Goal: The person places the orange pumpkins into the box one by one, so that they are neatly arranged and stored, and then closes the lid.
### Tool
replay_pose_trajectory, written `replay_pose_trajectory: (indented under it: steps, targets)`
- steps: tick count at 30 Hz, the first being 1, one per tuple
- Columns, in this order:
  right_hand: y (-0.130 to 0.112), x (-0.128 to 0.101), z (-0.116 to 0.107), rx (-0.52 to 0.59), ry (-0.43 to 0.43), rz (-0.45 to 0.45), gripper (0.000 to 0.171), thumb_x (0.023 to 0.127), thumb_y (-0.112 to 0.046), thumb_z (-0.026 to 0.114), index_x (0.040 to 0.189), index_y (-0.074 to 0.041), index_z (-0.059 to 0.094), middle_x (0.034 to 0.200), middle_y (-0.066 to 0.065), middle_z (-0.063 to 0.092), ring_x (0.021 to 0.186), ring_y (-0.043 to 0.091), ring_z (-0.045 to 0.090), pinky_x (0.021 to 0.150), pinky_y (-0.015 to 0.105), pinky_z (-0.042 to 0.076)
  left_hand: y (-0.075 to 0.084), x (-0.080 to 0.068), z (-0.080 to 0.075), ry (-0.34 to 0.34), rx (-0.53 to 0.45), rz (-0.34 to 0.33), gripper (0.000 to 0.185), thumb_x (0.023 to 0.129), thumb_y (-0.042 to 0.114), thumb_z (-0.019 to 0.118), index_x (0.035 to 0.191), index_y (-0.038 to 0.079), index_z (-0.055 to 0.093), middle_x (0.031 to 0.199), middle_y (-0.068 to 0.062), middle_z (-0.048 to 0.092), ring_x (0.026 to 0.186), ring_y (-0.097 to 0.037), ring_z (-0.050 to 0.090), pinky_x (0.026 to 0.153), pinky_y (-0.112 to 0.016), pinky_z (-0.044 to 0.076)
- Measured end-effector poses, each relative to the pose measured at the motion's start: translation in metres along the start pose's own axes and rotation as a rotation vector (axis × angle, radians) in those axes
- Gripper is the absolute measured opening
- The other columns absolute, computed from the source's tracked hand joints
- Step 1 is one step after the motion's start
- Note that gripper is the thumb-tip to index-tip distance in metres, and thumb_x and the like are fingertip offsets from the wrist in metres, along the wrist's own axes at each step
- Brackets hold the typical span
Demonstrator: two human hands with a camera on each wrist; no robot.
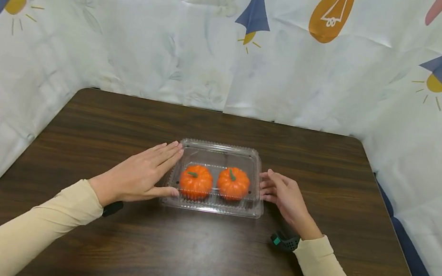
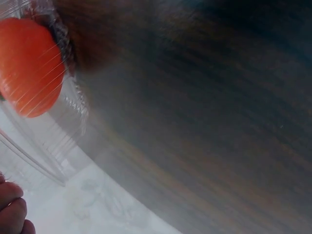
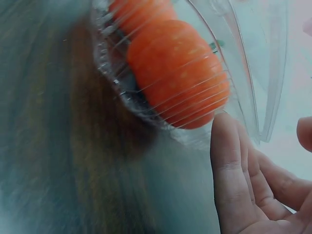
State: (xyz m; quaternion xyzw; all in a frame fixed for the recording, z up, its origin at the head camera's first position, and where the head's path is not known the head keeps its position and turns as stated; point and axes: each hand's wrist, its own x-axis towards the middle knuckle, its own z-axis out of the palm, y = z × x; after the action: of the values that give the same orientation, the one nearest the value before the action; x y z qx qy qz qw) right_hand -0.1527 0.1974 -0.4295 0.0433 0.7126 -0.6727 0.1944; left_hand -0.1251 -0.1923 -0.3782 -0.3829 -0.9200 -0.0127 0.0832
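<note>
The clamshell (image 1: pixel 216 179) sat mid-surface (image 1: pixel 203 251), long axis running left to right, squarely between both hands. Left hand (image 1: pixel 141 173) lay flat-fingered against its left end; right hand (image 1: pixel 283 197), relaxed, just touched the right end, gripping nothing.

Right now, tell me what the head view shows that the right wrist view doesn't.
Head only: both pumpkins whole with green stems, the left hand flat against the box's left side, and the patterned backdrop. Right wrist only: a close look at the right hand's fingertip at the ribbed box wall beside a pumpkin. Both: box, orange pumpkins, right hand, dark table.
</note>
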Motion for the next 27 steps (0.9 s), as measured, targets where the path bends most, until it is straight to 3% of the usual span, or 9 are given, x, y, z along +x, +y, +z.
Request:
replay_pose_trajectory:
  steps: [12, 20, 27]
  targets:
    - [0.001, -0.027, -0.007, -0.136, -0.128, -0.021, 0.057, 0.096, -0.051, 0.055, 0.125, -0.002, 0.059, 0.099, 0.007, 0.065, 0.084, 0.018, 0.069, 0.079, 0.034, 0.062, 0.002, -0.003, 0.004, 0.02, 0.022, 0.0, 0.094, 0.089, 0.069, 0.049, 0.15, -0.001, 0.033, 0.158, -0.018, 0.032, 0.149, -0.032, 0.03, 0.121, -0.045, 0.03]
    - [0.004, -0.038, -0.005, -0.219, -0.343, -0.03, 0.036, 0.098, -0.032, 0.057, 0.107, 0.003, 0.062, 0.093, 0.012, 0.065, 0.082, 0.024, 0.07, 0.079, 0.04, 0.062, 0.004, -0.006, 0.004, 0.032, 0.022, -0.013, 0.094, 0.089, 0.069, 0.051, 0.15, -0.001, 0.033, 0.159, -0.018, 0.031, 0.15, -0.031, 0.029, 0.122, -0.045, 0.029]
    - [0.009, -0.043, 0.001, -0.199, -0.401, -0.022, 0.031, 0.098, -0.026, 0.058, 0.098, 0.004, 0.063, 0.093, 0.016, 0.065, 0.079, 0.023, 0.069, 0.077, 0.041, 0.062, 0.009, -0.008, 0.008, 0.017, -0.01, -0.053, 0.095, 0.089, 0.07, 0.048, 0.152, 0.0, 0.03, 0.161, -0.017, 0.028, 0.152, -0.03, 0.025, 0.122, -0.045, 0.027]
